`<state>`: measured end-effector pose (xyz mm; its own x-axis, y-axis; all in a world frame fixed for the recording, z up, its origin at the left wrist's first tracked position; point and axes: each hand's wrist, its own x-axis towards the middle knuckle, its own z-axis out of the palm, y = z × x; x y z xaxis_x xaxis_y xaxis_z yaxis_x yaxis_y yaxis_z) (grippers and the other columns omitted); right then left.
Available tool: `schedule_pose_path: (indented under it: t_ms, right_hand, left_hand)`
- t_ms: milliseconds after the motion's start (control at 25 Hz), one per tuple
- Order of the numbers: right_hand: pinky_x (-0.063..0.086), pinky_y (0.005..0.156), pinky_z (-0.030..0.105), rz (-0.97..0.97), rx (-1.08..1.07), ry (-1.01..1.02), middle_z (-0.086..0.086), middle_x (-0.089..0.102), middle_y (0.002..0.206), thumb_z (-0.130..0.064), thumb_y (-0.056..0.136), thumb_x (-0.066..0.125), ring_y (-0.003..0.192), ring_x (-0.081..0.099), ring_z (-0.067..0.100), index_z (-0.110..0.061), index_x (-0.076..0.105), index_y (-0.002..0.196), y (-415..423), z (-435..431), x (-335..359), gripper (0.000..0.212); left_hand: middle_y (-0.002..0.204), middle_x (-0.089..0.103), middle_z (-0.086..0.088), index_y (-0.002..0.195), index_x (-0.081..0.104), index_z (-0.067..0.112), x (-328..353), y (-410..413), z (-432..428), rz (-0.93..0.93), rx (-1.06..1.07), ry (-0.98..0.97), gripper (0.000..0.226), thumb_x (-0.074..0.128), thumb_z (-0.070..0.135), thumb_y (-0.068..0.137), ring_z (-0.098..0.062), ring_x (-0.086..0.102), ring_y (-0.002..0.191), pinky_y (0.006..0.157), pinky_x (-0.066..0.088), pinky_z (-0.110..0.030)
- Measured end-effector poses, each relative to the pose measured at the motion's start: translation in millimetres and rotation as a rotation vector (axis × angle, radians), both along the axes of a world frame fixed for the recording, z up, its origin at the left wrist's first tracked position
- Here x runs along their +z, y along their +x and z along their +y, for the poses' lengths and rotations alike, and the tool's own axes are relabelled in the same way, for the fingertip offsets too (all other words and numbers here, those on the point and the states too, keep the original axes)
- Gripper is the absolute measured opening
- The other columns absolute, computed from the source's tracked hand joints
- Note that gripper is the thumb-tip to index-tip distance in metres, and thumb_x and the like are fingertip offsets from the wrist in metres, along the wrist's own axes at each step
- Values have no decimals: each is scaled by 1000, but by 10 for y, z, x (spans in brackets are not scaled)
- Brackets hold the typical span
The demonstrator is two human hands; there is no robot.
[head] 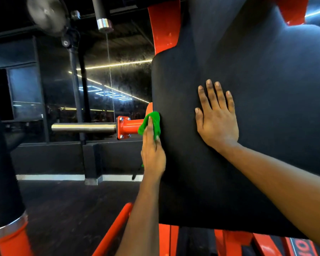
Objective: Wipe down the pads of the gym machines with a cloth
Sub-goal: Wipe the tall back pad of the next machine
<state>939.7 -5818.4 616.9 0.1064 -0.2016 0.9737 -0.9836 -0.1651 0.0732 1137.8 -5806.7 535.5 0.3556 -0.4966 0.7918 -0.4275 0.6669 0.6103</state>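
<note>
Two hands touch the black pad (257, 89): left hand (152, 156) pinching a green cloth (151, 122), right hand (216, 119) spread flat.

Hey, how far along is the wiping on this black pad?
Done: cannot tell; the pad shows no wipe marks. In hand: the left hand holds the cloth against the pad's left edge, while the right hand lies flat on its face. Left: likely the pad's broad face.
</note>
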Motion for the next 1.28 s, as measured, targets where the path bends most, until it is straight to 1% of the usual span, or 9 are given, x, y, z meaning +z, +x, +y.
schedule_pose_path:
  t_ms: [120,240,400,680,760,840,1040,1160,1280]
  right_hand:
    - [10,125,51,-5,9,-17,6,4,169,-39,107,26,156,1,25,-17,11,161,8,-3,-19,60]
    - [9,125,51,-10,4,-26,7,4,169,-39,107,25,156,1,26,-17,10,161,19,1,-20,60]
    - [10,125,51,-11,19,-17,7,5,169,-39,107,23,156,2,26,-17,9,161,20,38,5,60]
    - [11,125,50,-20,42,-21,8,12,168,-38,108,26,156,7,26,-16,18,160,0,44,-7,57]
    - [12,126,48,-65,74,-3,8,15,168,-36,108,27,156,9,25,-17,21,160,23,135,-77,56]
    - [13,125,48,-121,108,30,8,14,168,-33,107,31,156,9,25,-16,22,160,122,208,-475,56]
    - [10,126,46,-49,71,141,7,3,170,-29,107,37,156,2,25,-16,12,162,167,269,-1555,61]
    - [9,126,47,-43,34,172,7,0,169,-30,107,34,156,1,26,-15,9,162,183,234,-1526,62]
    - [11,126,46,-63,92,171,5,5,170,-30,107,37,156,3,24,-17,14,161,201,298,-1477,60]
  left_hand:
    - [152,46,14,144,30,64,-232,-50,-63,69,7,-31,73,43,10,98,-22,56,128,105,48,-48]
    - [149,49,14,143,39,59,-1197,-51,60,109,-30,23,78,42,5,88,-33,53,132,106,44,-59]
    - [142,54,-17,140,39,64,-2022,-40,408,166,-31,217,67,42,20,90,-56,48,124,98,43,-71]
    - [154,45,6,155,26,43,-257,26,6,-31,23,-42,66,40,6,103,-12,54,130,108,46,-38]
    - [135,61,-2,153,27,45,-405,0,18,40,36,11,62,43,10,105,4,63,90,78,52,-19]
    - [113,67,-16,151,31,43,-964,18,97,125,34,121,56,46,16,105,0,60,70,65,50,-18]
    - [127,63,3,148,45,17,-2008,37,422,203,-17,278,47,48,3,103,24,55,97,82,36,1]
    - [102,67,12,132,53,37,-1967,84,353,144,-30,334,48,45,0,102,10,62,85,76,46,-11]
    - [85,62,2,120,57,22,-1802,192,444,29,43,444,28,47,6,99,-26,66,90,78,51,-37]
